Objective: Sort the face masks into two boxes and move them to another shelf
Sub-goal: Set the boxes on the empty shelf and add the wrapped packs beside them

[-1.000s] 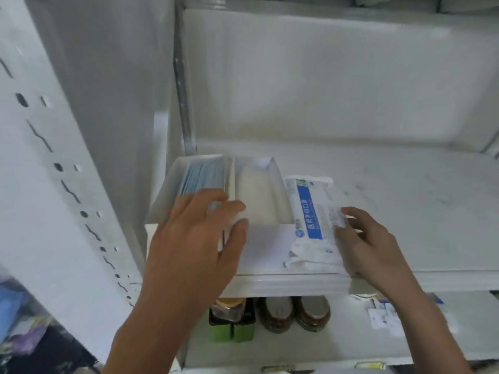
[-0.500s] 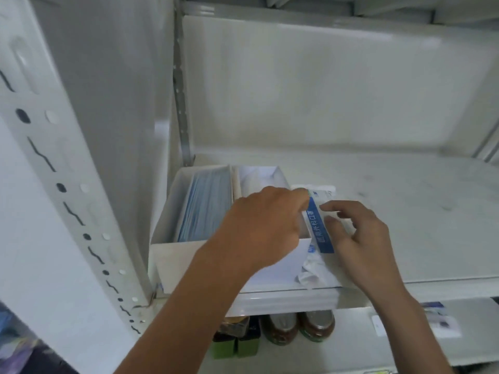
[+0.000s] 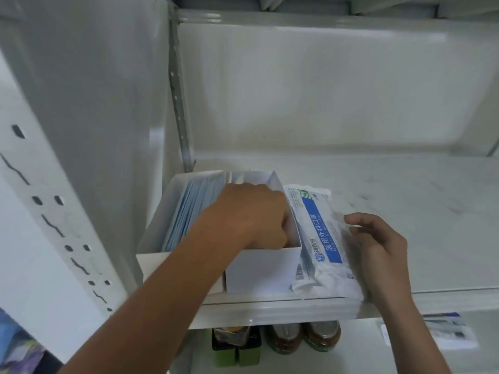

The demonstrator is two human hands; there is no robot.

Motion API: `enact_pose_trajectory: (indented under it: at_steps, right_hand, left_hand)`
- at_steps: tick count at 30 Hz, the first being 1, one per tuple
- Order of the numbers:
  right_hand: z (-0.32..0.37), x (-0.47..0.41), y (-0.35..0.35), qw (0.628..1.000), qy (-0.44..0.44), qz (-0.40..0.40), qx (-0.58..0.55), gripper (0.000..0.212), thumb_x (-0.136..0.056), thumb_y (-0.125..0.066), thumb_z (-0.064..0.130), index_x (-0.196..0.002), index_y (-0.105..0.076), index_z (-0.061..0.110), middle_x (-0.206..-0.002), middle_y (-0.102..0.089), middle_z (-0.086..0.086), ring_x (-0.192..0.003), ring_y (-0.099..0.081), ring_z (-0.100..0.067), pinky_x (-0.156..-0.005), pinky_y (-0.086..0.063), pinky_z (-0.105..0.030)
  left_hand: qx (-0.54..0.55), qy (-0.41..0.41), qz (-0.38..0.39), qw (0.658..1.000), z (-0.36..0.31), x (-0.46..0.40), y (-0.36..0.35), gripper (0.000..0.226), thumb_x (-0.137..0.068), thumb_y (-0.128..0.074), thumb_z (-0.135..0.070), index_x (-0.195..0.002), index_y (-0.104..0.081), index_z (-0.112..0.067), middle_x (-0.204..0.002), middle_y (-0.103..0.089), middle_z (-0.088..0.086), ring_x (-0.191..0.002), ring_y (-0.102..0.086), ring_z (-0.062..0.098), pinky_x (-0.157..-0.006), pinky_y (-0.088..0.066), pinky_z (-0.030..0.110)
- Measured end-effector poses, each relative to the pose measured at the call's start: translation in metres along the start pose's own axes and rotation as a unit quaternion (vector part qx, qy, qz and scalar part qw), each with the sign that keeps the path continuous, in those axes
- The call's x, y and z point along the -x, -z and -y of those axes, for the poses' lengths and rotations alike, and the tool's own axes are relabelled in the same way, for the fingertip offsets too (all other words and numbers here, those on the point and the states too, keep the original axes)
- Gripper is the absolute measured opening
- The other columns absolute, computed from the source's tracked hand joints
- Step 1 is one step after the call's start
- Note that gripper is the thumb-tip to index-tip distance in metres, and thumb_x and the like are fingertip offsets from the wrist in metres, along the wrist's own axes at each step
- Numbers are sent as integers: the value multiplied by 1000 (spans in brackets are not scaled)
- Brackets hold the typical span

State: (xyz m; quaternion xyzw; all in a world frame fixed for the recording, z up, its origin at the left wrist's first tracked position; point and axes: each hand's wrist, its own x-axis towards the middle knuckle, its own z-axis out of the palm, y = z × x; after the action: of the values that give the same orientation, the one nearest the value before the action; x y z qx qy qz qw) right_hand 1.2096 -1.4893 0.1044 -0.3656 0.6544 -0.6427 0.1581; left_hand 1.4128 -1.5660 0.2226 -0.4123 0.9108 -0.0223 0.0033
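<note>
Masks fill two white boxes standing side by side at the front left corner of the shelf (image 3: 378, 206), touching along a shared wall. One box, the left box (image 3: 156, 238), holds a stack of blue face masks (image 3: 189, 214) standing on edge; their number cannot be counted. One more, the right box (image 3: 263, 273), sits with its front wall at the shelf's front edge, and what lies inside is hidden by the left hand (image 3: 251, 214), which reaches down into it with fingers curled under; whether it grips anything cannot be told. One sealed mask packet (image 3: 321, 238), white with a blue band of print, lies just right of the right box, leaning against its wall, its near end at the front edge. The right hand (image 3: 378, 247) holds the packet's right side, fingers bent over the wrapper.

Below the shelf's front edge, on a lower shelf, stand two brown jars (image 3: 302, 338) with lids, two green cartons (image 3: 237, 349) to their left, and a flat printed packet (image 3: 442, 333) far to the right. A perforated white upright (image 3: 54, 211) runs down the left side.
</note>
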Motion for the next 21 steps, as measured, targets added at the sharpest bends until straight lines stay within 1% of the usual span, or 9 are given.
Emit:
enact_pose_trajectory:
  at_steps: [2, 4, 7, 10, 13, 15, 17, 18, 21]
  right_hand:
    - [-1, -1, 1, 1000, -6, 2, -13, 39, -92, -47, -2, -90, -75, 25, -94, -72, 8, -93, -67, -14, -72, -49, -29]
    - [-1, -1, 2, 1000, -13, 11, -16, 39, -93, -47, -1, -91, -74, 27, -97, -72, 3, -93, -66, -15, -71, -48, -29]
    - [4, 1, 2, 1000, -5, 11, -5, 37, -94, -50, 2, -93, -73, 30, -100, -71, 5, -94, -66, -16, -69, -48, -28]
    - [15, 6, 2, 998, 39, -3, 45, 32, -93, -55, 4, -94, -71, 32, -110, -68, 14, -104, -63, -7, -76, -49, -26]
    - [35, 10, 3, 990, 108, 13, 84, 31, -93, -58, 6, -93, -70, 34, -108, -69, 21, -101, -62, 2, -83, -47, -23]
    - [54, 14, -1, 980, 155, 61, 103, 24, -94, -56, 16, -91, -69, 35, -102, -70, 26, -97, -62, 4, -77, -43, -11]
    - [70, 20, -11, 957, 196, 129, 168, 21, -94, -50, 31, -101, -69, 39, -106, -68, 26, -101, -61, 2, -80, -40, -7]
    - [75, 24, -18, 938, 214, 159, 222, 28, -95, -46, 37, -113, -69, 36, -114, -66, 24, -106, -58, 0, -87, -40, -11]
    - [85, 38, -35, 861, 244, 215, 391, 49, -103, -30, 47, -136, -59, 26, -144, -52, 11, -129, -45, -16, -103, -38, -34]
  left_hand:
    - [6, 1, 23, 1000, -2, -7, 2, 19, -76, -58, -45, -69, -56, -27, -73, -58, -7, -64, -55, 13, -51, -30, 26]
    - [40, 16, 49, 998, -3, -12, 3, 20, -77, -67, -29, -67, -50, -27, -78, -55, -4, -66, -55, 14, -53, -41, 27]
    - [95, 44, 30, 994, 2, -14, -2, 24, -79, -74, -9, -73, -57, -24, -90, -55, 2, -72, -56, 18, -72, -56, 36]
    - [158, 61, -61, 984, 11, -6, 1, 16, -78, -73, -9, -90, -69, -18, -99, -61, 4, -84, -63, 20, -78, -57, 36]
    - [205, 64, -152, 965, 19, 6, 9, 21, -81, -68, -19, -98, -68, -31, -103, -61, -5, -97, -60, 17, -78, -50, 33]
    - [155, 42, -143, 977, 21, 12, 9, 30, -90, -61, -29, -117, -64, -41, -116, -65, -8, -109, -59, 18, -82, -45, 33]
    - [91, 1, -107, 990, 21, 15, 0, 40, -100, -50, -40, -140, -50, -45, -139, -59, -9, -125, -55, 19, -95, -44, 37]
    - [71, -13, -110, 991, 20, 17, -4, 43, -102, -45, -45, -145, -45, -45, -145, -54, -10, -129, -53, 19, -99, -44, 40]
    - [42, -38, -225, 973, 24, 23, -11, 39, -102, -46, -40, -140, -54, -36, -141, -56, -6, -119, -58, 21, -89, -51, 41]
